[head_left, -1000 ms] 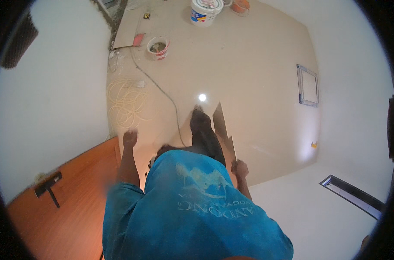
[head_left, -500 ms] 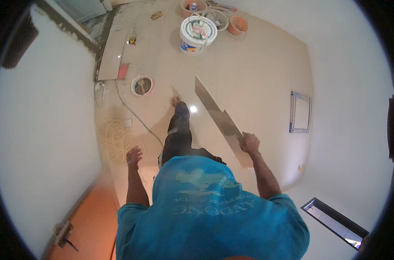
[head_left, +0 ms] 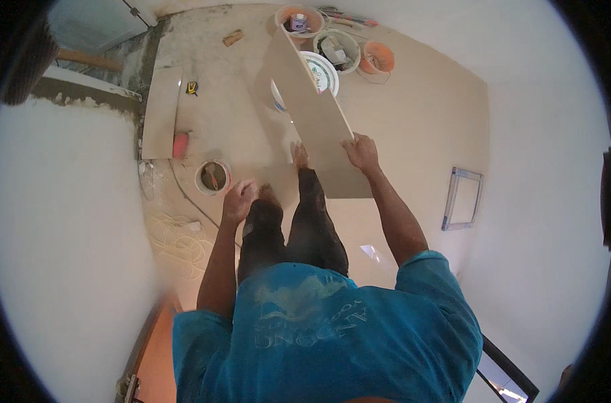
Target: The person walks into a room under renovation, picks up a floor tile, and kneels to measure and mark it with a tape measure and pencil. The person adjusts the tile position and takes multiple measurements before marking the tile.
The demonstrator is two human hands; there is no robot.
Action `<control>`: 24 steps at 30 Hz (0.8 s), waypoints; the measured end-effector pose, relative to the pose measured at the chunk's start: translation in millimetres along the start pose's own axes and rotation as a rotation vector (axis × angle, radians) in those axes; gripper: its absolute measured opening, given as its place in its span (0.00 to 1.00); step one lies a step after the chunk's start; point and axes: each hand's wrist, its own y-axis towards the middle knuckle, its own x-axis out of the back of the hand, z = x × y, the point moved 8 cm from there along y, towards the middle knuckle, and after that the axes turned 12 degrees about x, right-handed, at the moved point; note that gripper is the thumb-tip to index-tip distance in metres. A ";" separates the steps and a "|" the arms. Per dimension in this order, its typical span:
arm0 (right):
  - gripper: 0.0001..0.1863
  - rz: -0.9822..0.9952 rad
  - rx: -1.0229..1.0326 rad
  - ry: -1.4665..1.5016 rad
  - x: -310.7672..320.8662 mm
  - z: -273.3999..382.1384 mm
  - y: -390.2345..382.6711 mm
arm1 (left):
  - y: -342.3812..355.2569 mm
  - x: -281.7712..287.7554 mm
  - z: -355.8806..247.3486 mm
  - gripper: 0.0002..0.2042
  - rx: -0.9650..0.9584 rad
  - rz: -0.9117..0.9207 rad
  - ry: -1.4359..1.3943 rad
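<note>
My right hand (head_left: 361, 152) grips the edge of a large beige floor tile (head_left: 309, 109) and holds it tilted above the floor, out in front of my bare feet. My left hand (head_left: 239, 200) hangs loose at my side with its fingers curled and nothing in it, close to a small round tub (head_left: 212, 176) with a trowel inside. My legs in dark trousers and my blue shirt fill the lower middle of the view.
Beyond the tile stand a big white bucket (head_left: 324, 70) and several orange and white tubs (head_left: 376, 57). A second tile (head_left: 161, 113) lies along the left wall, with a pink sponge (head_left: 180, 144) and coiled cord (head_left: 178, 236) nearby. White walls close in on both sides.
I have walked forward toward the buckets. The tile in my right hand has risen and swung further out in front of me; my left hand has swung forward.
</note>
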 end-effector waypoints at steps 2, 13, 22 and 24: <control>0.18 -0.039 0.029 0.097 -11.3 -13.6 60.4 | 7.4 10.5 21.2 0.20 0.070 -0.004 -0.033; 0.17 -0.028 -0.211 0.726 -79.0 -135.0 217.3 | -187.9 23.6 242.6 0.15 1.205 -0.227 -0.495; 0.17 -0.018 -0.322 0.568 -15.1 -239.6 235.1 | 12.0 -4.8 72.9 0.20 0.956 -0.110 -0.236; 0.17 0.014 -0.326 0.562 -7.7 -250.1 231.5 | 72.2 -21.5 35.0 0.21 0.833 -0.049 -0.306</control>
